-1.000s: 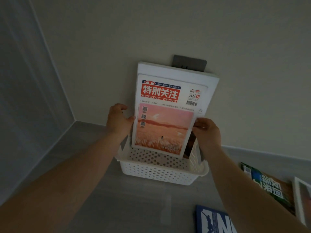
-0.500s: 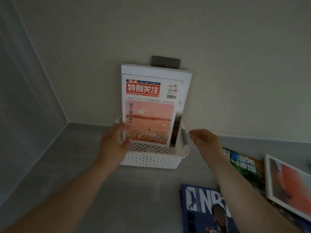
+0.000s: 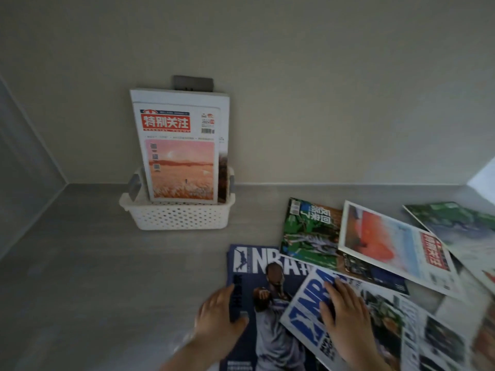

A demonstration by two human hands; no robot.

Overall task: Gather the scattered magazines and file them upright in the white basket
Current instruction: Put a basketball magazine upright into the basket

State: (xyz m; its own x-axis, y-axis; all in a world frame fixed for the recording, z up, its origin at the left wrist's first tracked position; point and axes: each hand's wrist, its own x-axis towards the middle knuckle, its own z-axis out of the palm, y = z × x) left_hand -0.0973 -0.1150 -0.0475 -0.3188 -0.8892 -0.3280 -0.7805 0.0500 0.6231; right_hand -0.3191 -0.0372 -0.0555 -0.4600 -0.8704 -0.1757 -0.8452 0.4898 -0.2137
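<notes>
The white basket stands against the back wall. A red-titled magazine with a pink picture stands upright in it, with a larger white magazine behind. A dark blue NBA magazine lies flat in front, partly under a white NBA magazine. My left hand rests at the blue magazine's left edge, thumb on the cover, fingers stretched along the spine. My right hand lies flat on the white NBA magazine.
Further magazines overlap at the right: a green one, a white one with a red picture and another green one. A grey wall plate sits above the basket. Walls bound the grey surface at back and left.
Both hands let go of the red-titled magazine, which now stands in the basket, and came back down to the NBA magazines. The view swung right and down.
</notes>
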